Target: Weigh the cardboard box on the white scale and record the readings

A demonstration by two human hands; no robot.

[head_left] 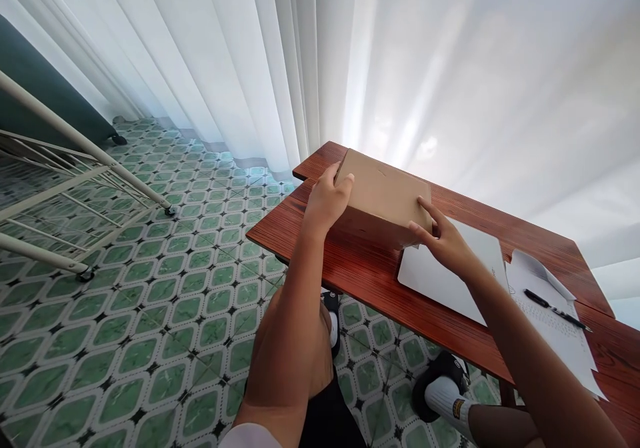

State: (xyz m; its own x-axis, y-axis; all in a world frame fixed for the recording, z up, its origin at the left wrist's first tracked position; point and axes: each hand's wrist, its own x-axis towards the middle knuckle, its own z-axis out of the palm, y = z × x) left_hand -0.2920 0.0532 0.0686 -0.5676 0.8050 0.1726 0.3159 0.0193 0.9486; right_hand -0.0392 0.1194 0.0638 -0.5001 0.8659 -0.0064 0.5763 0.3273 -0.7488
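We find both hands set on a flat brown cardboard box (383, 191), which rests closed at the far left end of the red-brown wooden surface (370, 271). Our left hand (327, 198) clasps its left edge, thumb over the top; our right hand (445, 238) pinches its near right corner. We judge the handling barely begun: the box remains unopened and unlifted. A white flat slab (445, 278) lies just beside it, then white papers (555, 321) bearing a black pen (555, 310).

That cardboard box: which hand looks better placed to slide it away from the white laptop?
Probably the right hand: it grips the cardboard box at the corner beside the white laptop. The left hand holds the far end.
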